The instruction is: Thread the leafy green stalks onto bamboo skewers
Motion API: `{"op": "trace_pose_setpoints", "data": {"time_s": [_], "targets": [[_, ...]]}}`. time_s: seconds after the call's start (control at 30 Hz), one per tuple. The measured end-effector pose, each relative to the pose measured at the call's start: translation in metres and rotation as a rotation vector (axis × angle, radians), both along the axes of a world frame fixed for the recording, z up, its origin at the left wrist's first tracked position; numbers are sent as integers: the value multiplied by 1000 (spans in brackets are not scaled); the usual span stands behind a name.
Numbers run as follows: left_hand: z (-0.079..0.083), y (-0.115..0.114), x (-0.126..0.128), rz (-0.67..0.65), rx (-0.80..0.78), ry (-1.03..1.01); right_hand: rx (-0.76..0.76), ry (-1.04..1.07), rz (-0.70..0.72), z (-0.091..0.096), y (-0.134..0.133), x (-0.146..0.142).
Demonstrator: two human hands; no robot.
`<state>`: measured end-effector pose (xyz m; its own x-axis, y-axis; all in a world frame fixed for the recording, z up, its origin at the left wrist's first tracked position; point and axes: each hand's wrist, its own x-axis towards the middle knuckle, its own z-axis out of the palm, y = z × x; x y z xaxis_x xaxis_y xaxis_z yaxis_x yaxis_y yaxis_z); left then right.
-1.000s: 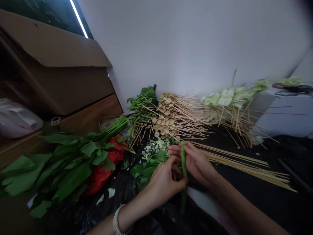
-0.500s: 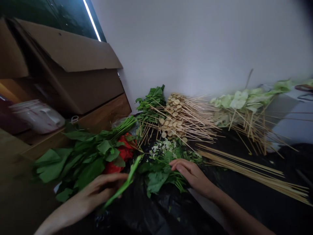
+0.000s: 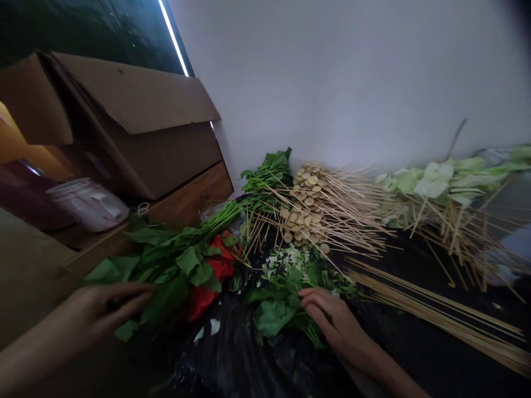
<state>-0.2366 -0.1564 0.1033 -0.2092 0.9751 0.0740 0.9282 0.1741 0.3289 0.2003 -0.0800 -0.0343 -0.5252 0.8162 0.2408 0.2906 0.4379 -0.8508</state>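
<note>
My left hand (image 3: 112,312) is at the lower left, thumb and fingers apart and slightly blurred. Its fingertips reach the edge of a big bunch of leafy greens (image 3: 161,260), whose stems point toward the wall. At centre, my right hand (image 3: 332,318) has its fingers pressed together on the stems of a smaller pile of leafy greens (image 3: 274,315). Just behind that pile are small chopped white-and-green pieces (image 3: 286,260). A red plastic bag (image 3: 219,265) shows beside the left bunch.
Skewered round slices (image 3: 307,215) are stacked behind, beside more greens (image 3: 274,171). Bare skewers (image 3: 440,309) and skewered pale leaves (image 3: 435,179) lie right. Black plastic sheeting (image 3: 244,354) covers the surface. A cardboard box (image 3: 166,155) and a plastic jar (image 3: 89,204) stand left.
My left hand has moved left to the big bunch, and the green stem it held no longer shows in it. My right hand stays at the small pile. The view has shifted slightly.
</note>
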Motion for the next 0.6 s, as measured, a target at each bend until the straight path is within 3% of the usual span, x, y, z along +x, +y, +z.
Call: {"op": "trace_pose_setpoints", "data": {"time_s": [0.03,0.1,0.17,0.23,0.37,0.5,0.6], "targets": [[19,27,15,-57,-88,37,50,-36,5,-1,-2,-1],[46,81,46,-155,-42,91,148,-106,3,-4,-5,-2],[53,130,73,-300,-65,118,238,-159,-8,-6,-7,-4],[41,174,89,-351,-108,184,306,-190,-17,-8,-8,-5],[-7,236,94,-204,-117,340,391,-202,-24,-11,-8,-6],[-49,258,84,-68,-101,396,432,-210,-34,-14,-8,-6],[-62,257,74,10,-61,405,446,-215,-28,-12,-8,-6]]}}
